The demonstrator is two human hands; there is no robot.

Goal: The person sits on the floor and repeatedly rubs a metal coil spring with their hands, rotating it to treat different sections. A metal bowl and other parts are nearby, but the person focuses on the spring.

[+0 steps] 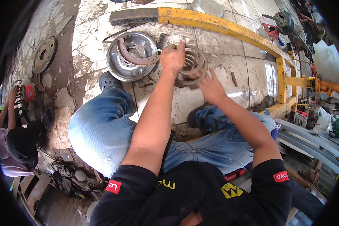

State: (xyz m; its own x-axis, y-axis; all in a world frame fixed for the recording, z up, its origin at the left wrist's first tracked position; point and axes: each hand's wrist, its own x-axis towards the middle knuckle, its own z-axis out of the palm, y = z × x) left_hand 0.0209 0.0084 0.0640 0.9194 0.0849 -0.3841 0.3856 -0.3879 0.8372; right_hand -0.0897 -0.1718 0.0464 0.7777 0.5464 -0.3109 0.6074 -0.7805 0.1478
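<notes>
My left hand (172,59) is closed around the left side of a thick, dull metal coil spring (204,60), with the thumb pointing up. The spring is tilted, so I look into its rings. At the spring's lower right is my right hand (213,88); its fingers are smeared by motion, and I cannot tell whether they grip the coil. Left of my left hand, a curved, rusty brake shoe (133,58) lies across a round, shiny metal wheel rim (115,69). A dark tool handle (161,39) shows beside the rim.
A yellow steel frame (222,24) runs across the far side and down the right. A rusty disc (45,54) lies at the left, near another person (22,145) holding a coil spring. Metal rails (312,137) stand at right. The tiled floor (226,43) is cracked.
</notes>
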